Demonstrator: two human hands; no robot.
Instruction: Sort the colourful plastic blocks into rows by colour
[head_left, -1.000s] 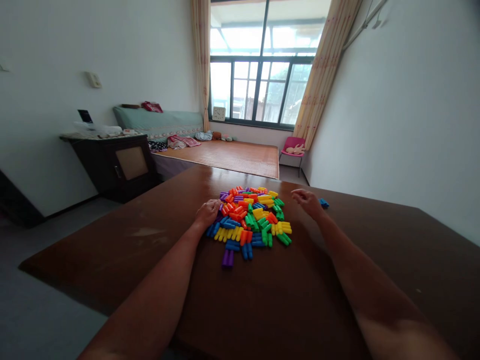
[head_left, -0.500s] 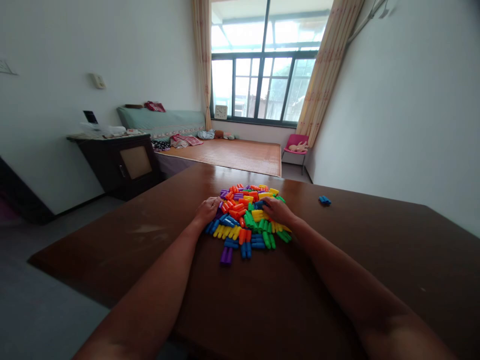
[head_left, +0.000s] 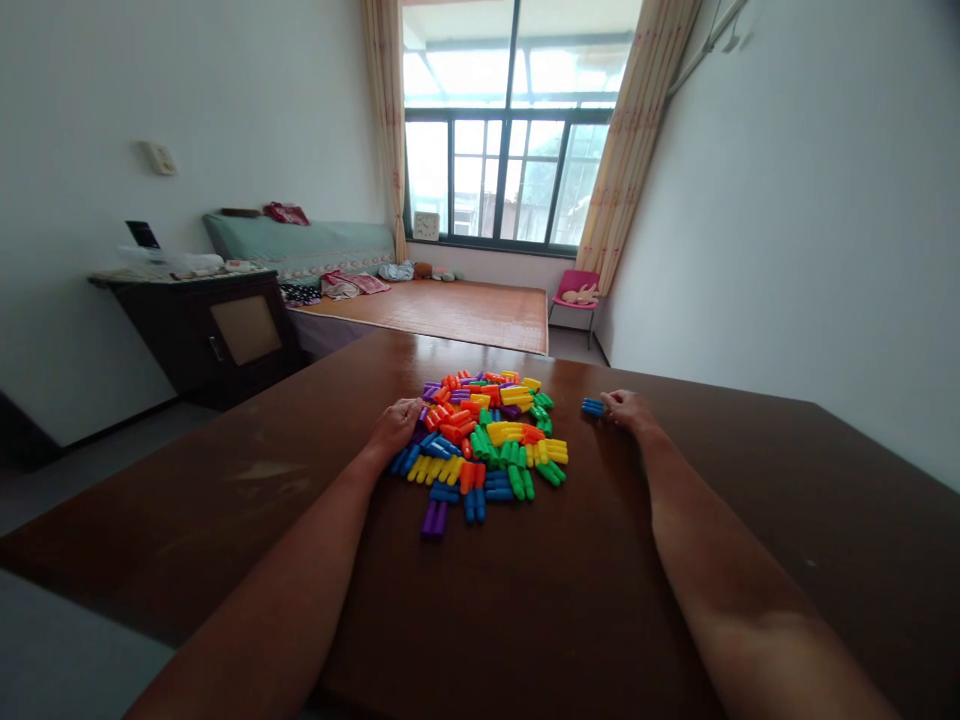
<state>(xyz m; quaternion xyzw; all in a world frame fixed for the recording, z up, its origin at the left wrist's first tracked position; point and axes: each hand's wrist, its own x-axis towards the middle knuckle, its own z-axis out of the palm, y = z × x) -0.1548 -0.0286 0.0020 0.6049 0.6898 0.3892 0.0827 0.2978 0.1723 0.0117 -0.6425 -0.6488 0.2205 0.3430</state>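
A heap of colourful plastic toy blocks [head_left: 457, 425], shaped like joined tubes, lies on the brown table [head_left: 495, 600] in front of me. My left hand [head_left: 397, 424] rests against the heap's left edge, fingers curled beside purple pieces; whether it grips one is hidden. Right of the heap, my right hand [head_left: 628, 410] is closed with its fingertips on the right end of a blue block [head_left: 592, 407]. The blue block seen lying alone there earlier is not separately visible. At the heap's near side lies a purple block [head_left: 434, 520].
Beyond the table is a bed [head_left: 465, 310] with a mat and folded cloths. A dark cabinet [head_left: 225, 330] stands at the left, a pink chair [head_left: 576, 290] by the right wall. The window [head_left: 510, 160] is straight ahead.
My right hand has moved right, from the heap to where a lone blue block lay. A blue piece is gone from the heap's right side. My left hand stays; the view has turned slightly right.
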